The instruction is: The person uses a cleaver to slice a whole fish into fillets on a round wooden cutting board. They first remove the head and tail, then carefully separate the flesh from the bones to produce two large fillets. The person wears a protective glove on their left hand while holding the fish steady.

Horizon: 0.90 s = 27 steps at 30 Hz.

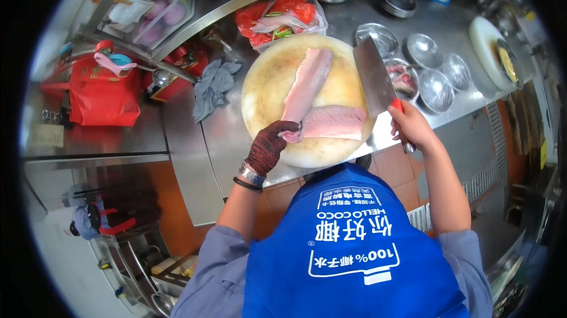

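A round, stained chopping board lies before me on the steel counter. On it are two pale pink fish fillets, a long one slanting away from me and a shorter one lying crosswise. My left hand, in a dark red and black knit glove, grips fish flesh where their near ends meet; its fingers hide part of that join. My right hand is bare and closed around the handle of a cleaver. The broad blade points away from me, over the board's right edge, apart from the fillets.
Behind the board stands a plastic tub with red bags and fish. Several metal bowls crowd the right, one holding fish pieces. A grey cloth lies left. A white board sits far right. A shelf edge runs above.
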{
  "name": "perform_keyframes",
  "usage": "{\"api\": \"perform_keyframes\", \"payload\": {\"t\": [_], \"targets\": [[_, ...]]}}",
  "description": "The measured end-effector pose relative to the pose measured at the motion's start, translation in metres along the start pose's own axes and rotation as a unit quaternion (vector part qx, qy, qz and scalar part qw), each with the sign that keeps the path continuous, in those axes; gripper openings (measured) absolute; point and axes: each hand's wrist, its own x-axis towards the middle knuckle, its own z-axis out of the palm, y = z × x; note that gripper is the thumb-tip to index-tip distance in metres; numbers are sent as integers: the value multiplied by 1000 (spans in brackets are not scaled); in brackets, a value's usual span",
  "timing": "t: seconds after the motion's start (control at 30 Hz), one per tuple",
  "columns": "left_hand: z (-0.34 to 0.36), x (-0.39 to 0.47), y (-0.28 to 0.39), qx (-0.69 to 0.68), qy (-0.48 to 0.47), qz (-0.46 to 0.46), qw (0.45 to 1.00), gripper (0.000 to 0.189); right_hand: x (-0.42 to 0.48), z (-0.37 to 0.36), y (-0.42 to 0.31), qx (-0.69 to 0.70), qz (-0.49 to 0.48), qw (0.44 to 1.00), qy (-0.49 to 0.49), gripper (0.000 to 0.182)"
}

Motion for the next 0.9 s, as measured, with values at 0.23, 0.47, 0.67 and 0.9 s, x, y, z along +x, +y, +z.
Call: {"api": "perform_keyframes", "payload": {"t": [0.23,0.47,0.67,0.9], "targets": [[2,27,33,-74,17,43,996,45,-25,9,34,-99,86,991,6,34],[-6,40,89,-116,5,37,993,46,-43,47,-2,40,158,968,-192,32],[-41,18,176,-81,-3,101,992,48,-49,77,-9,262,121,908,-304,40],[-58,-4,219,142,-22,8,990,35,-65,85,-17,131,65,962,-230,35]]}}
